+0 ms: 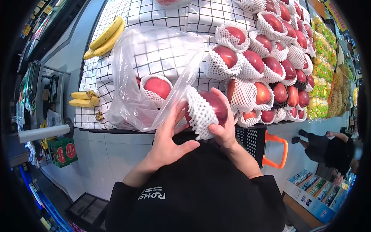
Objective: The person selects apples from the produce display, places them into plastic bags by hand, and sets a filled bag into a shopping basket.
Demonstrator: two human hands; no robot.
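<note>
A dark red fruit (215,106), partly sleeved in white foam netting (201,115), is held by my right hand (227,129), with the thumb on its near side and the fingers round its right side. My left hand (170,137) is beside the netting on the left, its thumb stretched out and its fingers partly hidden behind the clear plastic bag (127,96). The bag lies open on the checked cloth (158,56). Inside it is a red fruit (157,87) in foam netting, with a bit of another red one showing behind.
Rows of netted red fruit (253,62) fill the right of the display. Bananas (108,38) lie at the back left, with a smaller bunch (83,101) nearer. Beyond the fruit are yellow-green packages (320,65). An orange handle (285,151) and a person (334,150) are at lower right.
</note>
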